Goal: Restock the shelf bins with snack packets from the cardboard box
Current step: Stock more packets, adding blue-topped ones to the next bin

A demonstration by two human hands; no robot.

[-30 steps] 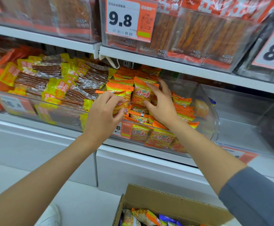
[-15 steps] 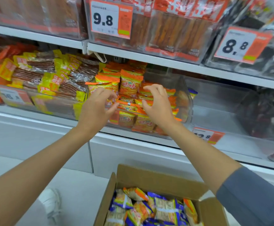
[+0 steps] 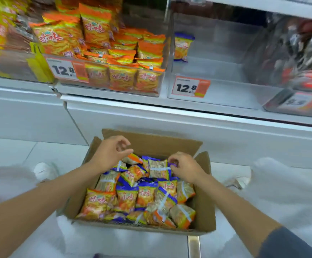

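Both your hands have dropped from the shelf [image 3: 170,108] into the cardboard box [image 3: 151,141], left hand [image 3: 112,153] hovering loosely curled and empty, right hand [image 3: 185,167] pinching a purple-edged packet [image 3: 158,170], so next lift it to the near-empty bin [image 3: 225,90].

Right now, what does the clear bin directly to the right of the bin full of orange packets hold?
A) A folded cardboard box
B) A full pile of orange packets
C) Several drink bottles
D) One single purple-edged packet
D: only one purple-edged packet shows in that bin, standing at its left wall.
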